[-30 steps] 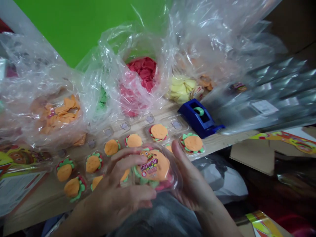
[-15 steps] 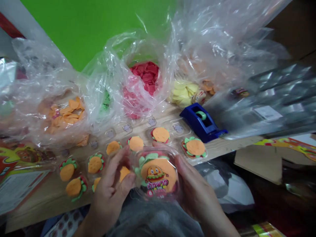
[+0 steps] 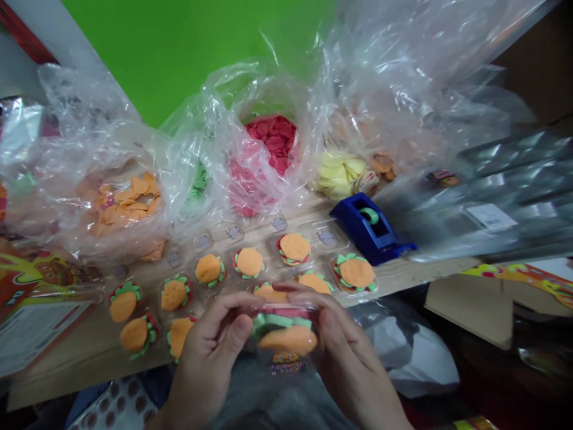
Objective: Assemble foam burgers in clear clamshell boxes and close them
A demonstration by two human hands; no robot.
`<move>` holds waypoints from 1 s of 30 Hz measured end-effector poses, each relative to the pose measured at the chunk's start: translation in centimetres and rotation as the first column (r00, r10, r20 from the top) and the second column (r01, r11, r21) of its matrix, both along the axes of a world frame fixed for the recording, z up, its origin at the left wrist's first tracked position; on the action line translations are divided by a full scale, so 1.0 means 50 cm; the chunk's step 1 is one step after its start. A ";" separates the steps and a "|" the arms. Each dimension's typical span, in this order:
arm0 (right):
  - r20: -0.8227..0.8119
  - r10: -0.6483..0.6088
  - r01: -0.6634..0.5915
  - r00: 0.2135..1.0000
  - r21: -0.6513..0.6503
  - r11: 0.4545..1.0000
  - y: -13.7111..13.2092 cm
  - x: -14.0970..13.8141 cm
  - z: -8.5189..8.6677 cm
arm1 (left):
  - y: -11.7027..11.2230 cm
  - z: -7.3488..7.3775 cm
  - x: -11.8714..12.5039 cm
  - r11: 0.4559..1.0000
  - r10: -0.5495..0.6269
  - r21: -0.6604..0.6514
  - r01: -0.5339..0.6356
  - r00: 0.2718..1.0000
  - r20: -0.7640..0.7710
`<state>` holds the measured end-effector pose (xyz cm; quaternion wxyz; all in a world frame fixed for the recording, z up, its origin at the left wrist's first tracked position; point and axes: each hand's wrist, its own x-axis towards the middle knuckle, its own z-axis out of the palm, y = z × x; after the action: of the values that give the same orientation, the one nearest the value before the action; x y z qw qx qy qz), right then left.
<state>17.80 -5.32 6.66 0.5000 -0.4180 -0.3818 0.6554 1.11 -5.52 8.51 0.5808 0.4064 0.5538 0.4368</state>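
Both hands hold one clear plastic clamshell with a burger-shaped gummy inside: orange, green and red layers, and a sticker label at its lower edge. My left hand grips its left side with curled fingers. My right hand grips its right side, fingers over the top. The clamshell is tilted edge-on toward me, just in front of the wooden table edge. Several open clamshells with burger gummies lie in rows on the table behind the hands.
Clear plastic bags hold orange pieces, red pieces and yellow pieces along the back. A blue tape dispenser stands at the right. Printed cartons lie left, cardboard right, and a sticker sheet below.
The clamshell has tipped from lid-up with the sticker facing me to edge-on, the sticker now at the bottom. Both hands kept their grip and shifted slightly lower.
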 end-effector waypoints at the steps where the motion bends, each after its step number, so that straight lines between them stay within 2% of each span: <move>1: 0.006 -0.013 0.013 1.000 -0.018 1.000 -0.003 -0.002 -0.007 | -0.003 -0.005 0.000 1.000 -0.008 -0.011 0.008 1.000 -0.011; 7: 0.031 -0.071 0.075 0.997 -0.153 0.985 -0.049 -0.011 -0.067 | -0.013 -0.037 0.002 0.992 -0.118 -0.066 0.110 0.986 -0.120; 11: 0.063 -0.078 0.089 0.995 -0.185 0.979 -0.114 0.004 -0.121 | -0.024 -0.062 -0.003 0.947 -0.304 -0.160 0.279 0.939 -0.158; 13: 0.145 -0.022 0.049 0.989 -0.184 0.982 -0.150 0.020 -0.146 | -0.034 -0.072 -0.005 0.893 -0.438 -0.183 0.411 0.887 -0.145; 16: 0.279 0.127 -0.079 0.952 -0.177 0.981 -0.190 0.041 -0.170 | -0.053 -0.077 0.003 0.775 -0.631 -0.201 0.599 0.746 -0.211; 18: 0.293 0.182 -0.134 0.939 -0.177 0.975 -0.199 0.044 -0.173 | -0.060 -0.075 0.013 0.713 -0.693 -0.180 0.678 0.644 -0.324; 20: 0.273 0.202 -0.153 0.941 -0.188 0.970 -0.198 0.041 -0.170 | -0.065 -0.073 0.021 0.701 -0.690 -0.166 0.694 0.602 -0.402; 22: 0.254 0.216 -0.168 0.943 -0.198 0.966 -0.196 0.036 -0.165 | -0.072 -0.078 0.018 0.744 -0.658 -0.200 0.637 0.648 -0.384; 25: 0.246 0.249 -0.199 0.937 -0.213 0.957 -0.201 0.037 -0.163 | -0.097 -0.100 -0.005 0.814 -0.573 -0.292 0.502 0.775 -0.265; 27: 0.253 0.232 -0.174 0.939 -0.229 0.958 -0.208 0.042 -0.165 | -0.118 -0.117 -0.022 0.830 -0.524 -0.322 0.455 0.834 -0.173; 30: 0.251 0.174 -0.111 0.952 -0.246 0.963 -0.211 0.047 -0.162 | -0.133 -0.128 -0.032 0.852 -0.472 -0.313 0.419 0.874 -0.115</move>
<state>20.17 -15.90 -1.46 0.3428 -0.5293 -0.3977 0.6664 -0.48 -12.15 2.10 0.6627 0.4777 0.5520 0.1671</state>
